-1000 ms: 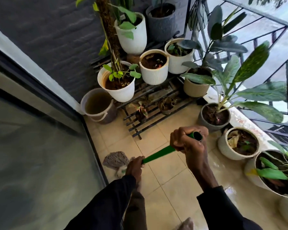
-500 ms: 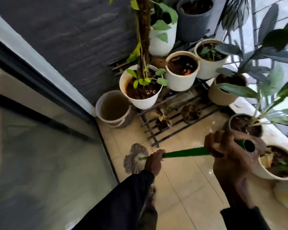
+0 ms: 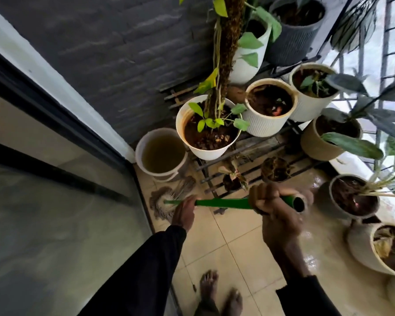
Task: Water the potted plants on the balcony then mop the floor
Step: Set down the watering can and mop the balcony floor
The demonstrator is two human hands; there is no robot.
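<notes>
Two hands on one mop, so this is the mopping step; the watering looks done, judging by dark soil in the pots and the wet shine on the floor (image 3: 226, 247) at right. The left hand (image 3: 184, 213) holds the green mop handle (image 3: 224, 202) low down, fingers curled round it just above the mop head (image 3: 163, 201). The right hand (image 3: 276, 206) grips near the handle's open top end, fingers wrapped tight. The mop head lies on the tiles in the corner by the glass door (image 3: 55, 201), just beside the bucket (image 3: 161, 153), which holds murky water.

Next move, as I judge it: drag the head out of that corner and across the tiles toward the feet. The handle's top end is near the grey floor pot (image 3: 351, 197), and the bucket could tip if knocked.

Counts:
- mops: one
- buckets: one
- pots: ten plain to see. Seven are on or by the black rack (image 3: 249, 165), including the white pot with the climbing plant (image 3: 209, 131) and two small ones on the low shelf. One tan pot sits right of the rack, and two stand on the floor at right. A possible eleventh is cut off at the lower right edge, cannot tell.
- bare feet: two, at the bottom
</notes>
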